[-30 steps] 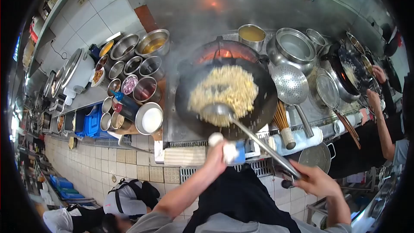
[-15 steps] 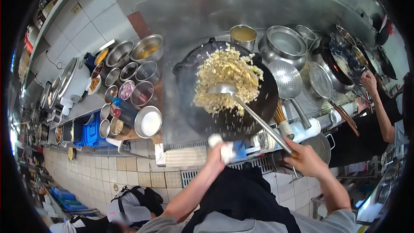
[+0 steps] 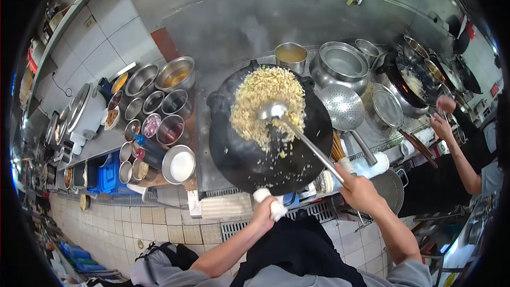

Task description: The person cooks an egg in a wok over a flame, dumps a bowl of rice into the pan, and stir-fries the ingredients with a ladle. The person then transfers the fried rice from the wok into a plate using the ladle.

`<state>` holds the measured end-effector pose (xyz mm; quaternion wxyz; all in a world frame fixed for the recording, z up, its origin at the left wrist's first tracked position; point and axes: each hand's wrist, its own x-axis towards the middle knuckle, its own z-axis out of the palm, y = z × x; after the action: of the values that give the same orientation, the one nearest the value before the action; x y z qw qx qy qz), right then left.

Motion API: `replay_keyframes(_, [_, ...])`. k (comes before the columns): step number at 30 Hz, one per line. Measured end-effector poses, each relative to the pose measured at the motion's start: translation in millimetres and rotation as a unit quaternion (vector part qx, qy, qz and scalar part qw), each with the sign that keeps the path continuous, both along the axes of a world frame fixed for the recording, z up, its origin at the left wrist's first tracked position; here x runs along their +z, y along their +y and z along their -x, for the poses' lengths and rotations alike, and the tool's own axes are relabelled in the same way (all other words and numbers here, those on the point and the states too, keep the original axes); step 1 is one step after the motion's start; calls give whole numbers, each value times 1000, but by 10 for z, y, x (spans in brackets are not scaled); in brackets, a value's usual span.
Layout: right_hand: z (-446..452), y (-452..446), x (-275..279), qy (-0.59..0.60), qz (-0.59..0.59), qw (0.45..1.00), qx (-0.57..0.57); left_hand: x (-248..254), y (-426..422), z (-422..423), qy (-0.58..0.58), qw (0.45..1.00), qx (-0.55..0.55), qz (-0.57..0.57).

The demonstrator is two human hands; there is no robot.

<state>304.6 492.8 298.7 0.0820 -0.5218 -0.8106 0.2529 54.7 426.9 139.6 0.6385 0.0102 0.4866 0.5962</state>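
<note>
"How far along are you?"

"Well along with the mixing, I'd judge. The rice [image 3: 268,86] looks loose, with yellow bits spread through it, though a few paler lumps show near the ladle [image 3: 272,110]. Whether it's cooked through, I can't tell by looking."

"And what's left?"

"All the rice I see is in the wok [image 3: 255,172], none of it dished up, so getting it out looks undone. Most is heaped towards the far side; only scattered grains lie on the dark iron nearest me."

"Where are your fingers in all this?"

"My right hand [image 3: 361,194] is closed round the upper end of the ladle's handle, well apart from the rice. The ladle's bowl sits at the heap, so metal is near the food and my fingers aren't."

"The left?"

"My left hand [image 3: 262,213] is wrapped tight round a white cloth [image 3: 278,210] at the wok's near edge. The rice lies beyond it, across that bare iron. Whether I've got the rim or a handle under the cloth, I can't tell; the cloth hides it."
</note>
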Motion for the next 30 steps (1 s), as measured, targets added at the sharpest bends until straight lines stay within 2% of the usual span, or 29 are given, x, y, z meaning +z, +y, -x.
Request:
replay_keyframes(1, [-66, -44, 181, 0, 2, 1000, 0, 132, -42, 12, -6, 1000, 10, -16])
replay_keyframes(2, [-143, -144, 400, 8, 62, 998, 1, -83, 119, 134, -47, 998, 29, 8])
replay_keyframes(3, [-215, -233, 556, 15, 123, 992, 5, -169, 359, 300, -69, 998, 3, -3])
replay_keyframes(4, [-295, -291, 633, 11, 126, 992, 12, -158, 642, 445, -91, 995, -13, 25])
replay_keyframes(6, [-424, -325, 712, -38, 155, 987, -16, -155, 1010, 545, -28, 1000, -10, -3])
replay_keyframes(7, [-410, -251, 657, -38, 149, 988, -8, -304, 1153, 651, -50, 998, -15, -28])
replay_keyframes(9, [-342, -50, 328, -105, 66, 992, -15, -504, 1289, 663, -40, 999, -7, -8])
replay_keyframes(12, [-22, 459, -519, -3, 10, 999, -38, -380, 1270, 643, -42, 999, -27, -2])
replay_keyframes(14, [362, 712, -1011, 83, 19, 995, -57, -414, 1271, 648, -48, 998, -39, -8])
replay_keyframes(15, [595, 725, -997, 92, 30, 994, -54, -441, 1283, 663, -54, 997, -48, -16])
replay_keyframes(16, [745, 739, -1227, 87, 53, 993, -58, -503, 1276, 692, -56, 996, -60, -28])
replay_keyframes(17, [834, 625, -1186, 109, 76, 990, -49, -501, 1259, 683, -55, 996, -66, -27])
replay_keyframes(21, [349, 152, -795, 52, 76, 995, 29, -546, 1287, 689, -46, 997, -58, -28])
replay_keyframes(24, [-44, 258, -489, 58, 147, 987, -9, -518, 1256, 627, -29, 999, -32, -10])
replay_keyframes(29, [647, 971, -1064, 178, 31, 984, -4, -253, 1194, 543, -31, 999, 7, 8])
replay_keyframes(30, [864, 935, -1003, 180, 82, 980, -22, -290, 1205, 555, -37, 999, -7, 7])
